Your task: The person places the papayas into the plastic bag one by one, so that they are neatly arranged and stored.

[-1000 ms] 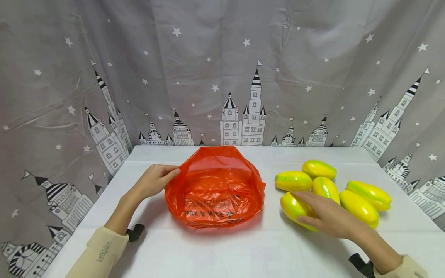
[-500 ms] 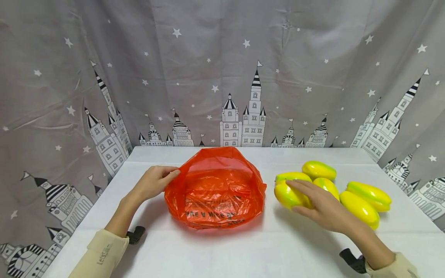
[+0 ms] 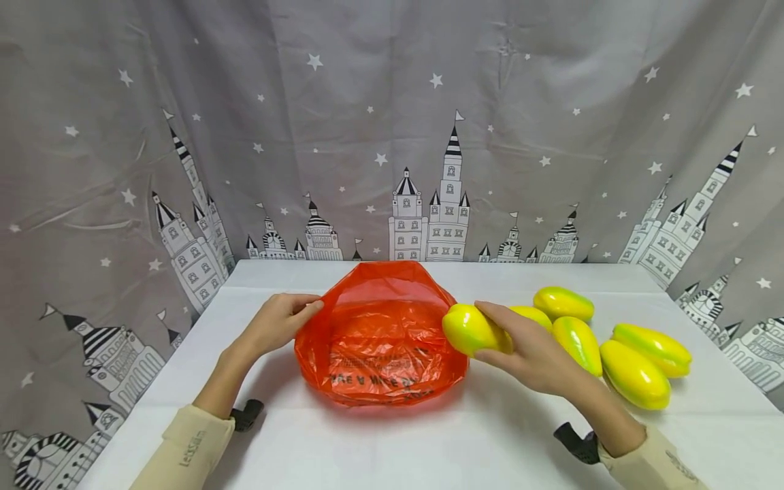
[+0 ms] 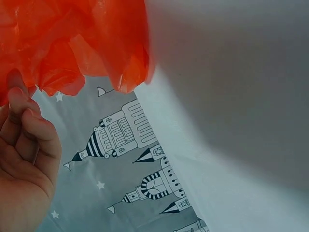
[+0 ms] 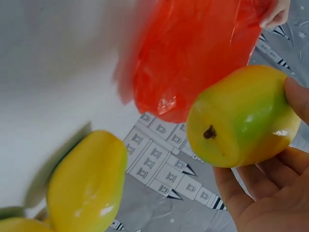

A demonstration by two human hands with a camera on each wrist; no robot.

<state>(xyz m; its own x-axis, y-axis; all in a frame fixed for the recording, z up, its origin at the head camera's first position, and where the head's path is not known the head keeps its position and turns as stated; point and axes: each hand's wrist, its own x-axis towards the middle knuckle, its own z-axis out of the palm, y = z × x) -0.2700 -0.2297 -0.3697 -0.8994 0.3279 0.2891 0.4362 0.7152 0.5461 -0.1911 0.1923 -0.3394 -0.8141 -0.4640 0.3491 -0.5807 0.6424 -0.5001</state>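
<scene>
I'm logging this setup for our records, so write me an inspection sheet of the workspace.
Surface: table under a white cover, lightly creased.
Job's things: red plastic bag, mouth open, lettering on it; one yellow-green fruit in hand; five more fruits on the table's right side, one partly hidden.
Clutter: nothing seen.
Hands: left hand pinches the bag's left rim; right hand grips the fruit near the bag's right edge, contact with the bag unclear.
Cables: nothing seen.
Surroundings: grey curtain with castles and stars.

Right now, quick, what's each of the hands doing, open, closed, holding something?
Left hand: closed, pinching the edge of the red plastic bag.
Right hand: closed, holding one yellow-green fruit.
</scene>
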